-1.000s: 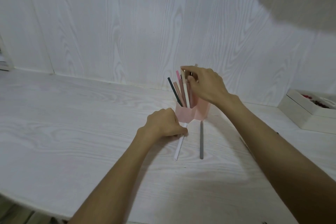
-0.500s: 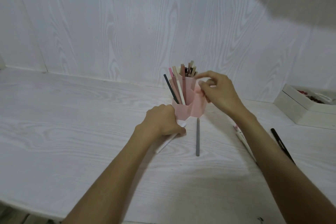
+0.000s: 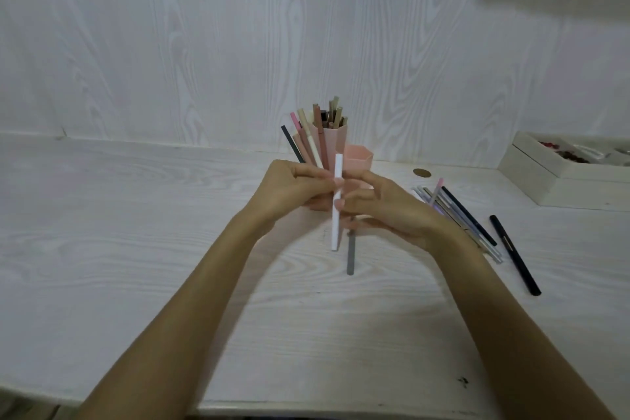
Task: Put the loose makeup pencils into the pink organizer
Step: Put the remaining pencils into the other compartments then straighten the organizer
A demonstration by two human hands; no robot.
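Note:
The pink organizer (image 3: 358, 157) stands at the middle of the white table, with several pencils upright in its back and left compartments. Just in front of it, a white pencil (image 3: 336, 215) is held upright above the table. My left hand (image 3: 289, 186) pinches it near its upper half, and my right hand (image 3: 385, 204) pinches it lower down with thumb and fingertips. A grey pencil (image 3: 350, 256) lies on the table below my hands. To the right lies a pile of loose pencils (image 3: 453, 211) and one black pencil (image 3: 514, 254) apart from it.
A cream open box (image 3: 566, 170) with small items stands at the far right. A small round brown disc (image 3: 421, 173) lies near the wall behind the pile. The white wood-grain wall rises right behind the organizer. The table's front edge (image 3: 306, 407) runs along the bottom.
My left hand lifted the white pencil off the table and stood it upright. My right hand left the organizer's rim and came down to pinch the same pencil.

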